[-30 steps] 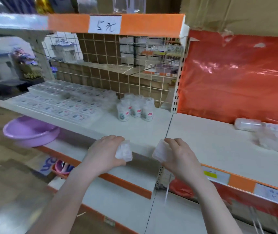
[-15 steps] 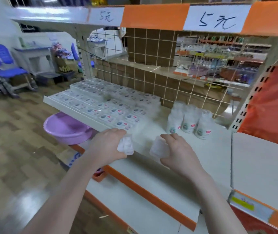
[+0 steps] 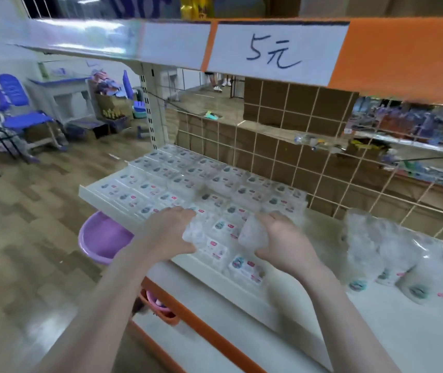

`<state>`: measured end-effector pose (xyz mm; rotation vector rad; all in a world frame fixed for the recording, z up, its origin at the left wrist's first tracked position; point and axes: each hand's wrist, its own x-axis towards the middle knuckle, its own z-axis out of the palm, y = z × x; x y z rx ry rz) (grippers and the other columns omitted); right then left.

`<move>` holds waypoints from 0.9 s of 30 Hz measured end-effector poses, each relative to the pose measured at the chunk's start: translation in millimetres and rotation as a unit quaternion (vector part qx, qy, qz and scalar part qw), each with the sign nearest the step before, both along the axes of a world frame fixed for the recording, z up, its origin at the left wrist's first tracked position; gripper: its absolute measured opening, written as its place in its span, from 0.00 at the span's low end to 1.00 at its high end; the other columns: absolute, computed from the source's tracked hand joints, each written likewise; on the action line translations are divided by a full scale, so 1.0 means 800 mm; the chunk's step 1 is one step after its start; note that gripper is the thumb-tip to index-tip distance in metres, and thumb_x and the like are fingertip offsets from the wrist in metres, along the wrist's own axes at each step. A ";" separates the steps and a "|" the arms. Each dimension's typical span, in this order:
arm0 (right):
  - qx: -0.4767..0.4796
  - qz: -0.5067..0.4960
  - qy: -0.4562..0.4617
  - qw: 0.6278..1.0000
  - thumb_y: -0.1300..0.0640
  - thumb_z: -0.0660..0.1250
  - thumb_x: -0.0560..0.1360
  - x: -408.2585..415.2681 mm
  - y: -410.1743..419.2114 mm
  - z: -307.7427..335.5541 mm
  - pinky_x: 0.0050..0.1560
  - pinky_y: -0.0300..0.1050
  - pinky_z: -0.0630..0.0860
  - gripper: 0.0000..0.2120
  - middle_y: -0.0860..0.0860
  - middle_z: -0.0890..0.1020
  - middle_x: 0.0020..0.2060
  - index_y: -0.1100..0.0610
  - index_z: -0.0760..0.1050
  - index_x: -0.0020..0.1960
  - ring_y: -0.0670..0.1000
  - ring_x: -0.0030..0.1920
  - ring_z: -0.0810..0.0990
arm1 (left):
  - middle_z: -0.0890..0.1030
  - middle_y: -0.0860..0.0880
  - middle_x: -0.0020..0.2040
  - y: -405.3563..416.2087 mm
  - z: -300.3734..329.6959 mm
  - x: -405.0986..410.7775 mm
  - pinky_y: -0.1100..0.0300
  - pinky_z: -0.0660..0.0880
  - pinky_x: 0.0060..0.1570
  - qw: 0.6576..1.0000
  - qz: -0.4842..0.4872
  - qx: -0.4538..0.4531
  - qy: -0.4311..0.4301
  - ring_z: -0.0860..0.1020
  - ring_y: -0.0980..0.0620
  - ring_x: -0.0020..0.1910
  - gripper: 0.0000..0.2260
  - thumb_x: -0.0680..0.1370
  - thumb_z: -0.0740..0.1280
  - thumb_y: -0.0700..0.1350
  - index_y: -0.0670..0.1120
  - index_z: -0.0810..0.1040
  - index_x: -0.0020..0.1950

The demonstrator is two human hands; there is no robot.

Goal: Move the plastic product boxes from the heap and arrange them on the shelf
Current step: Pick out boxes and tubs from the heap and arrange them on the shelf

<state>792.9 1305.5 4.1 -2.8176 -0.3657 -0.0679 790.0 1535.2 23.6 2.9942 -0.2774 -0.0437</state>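
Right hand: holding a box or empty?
Holding one. The right hand has its fingers curled round a clear plastic box, above the arranged rows of boxes on the shelf.

A white shelf (image 3: 376, 327) carries rows of flat clear boxes (image 3: 177, 181) at left and round tubs (image 3: 392, 267) at right

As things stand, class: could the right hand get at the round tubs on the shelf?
Probably not yet: the right hand already grips a clear plastic box. The path to the round tubs looks free once that box is set down.
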 end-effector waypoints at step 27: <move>-0.064 -0.144 0.108 0.982 0.55 0.67 0.70 0.116 0.189 -0.014 0.64 0.43 0.66 0.36 0.53 0.66 0.71 0.53 0.58 0.75 0.53 0.69 0.66 | 0.71 0.50 0.67 0.197 -0.027 0.202 0.55 0.68 0.62 0.974 -0.216 0.006 0.071 0.69 0.50 0.65 0.31 0.69 0.72 0.54 0.51 0.66 0.70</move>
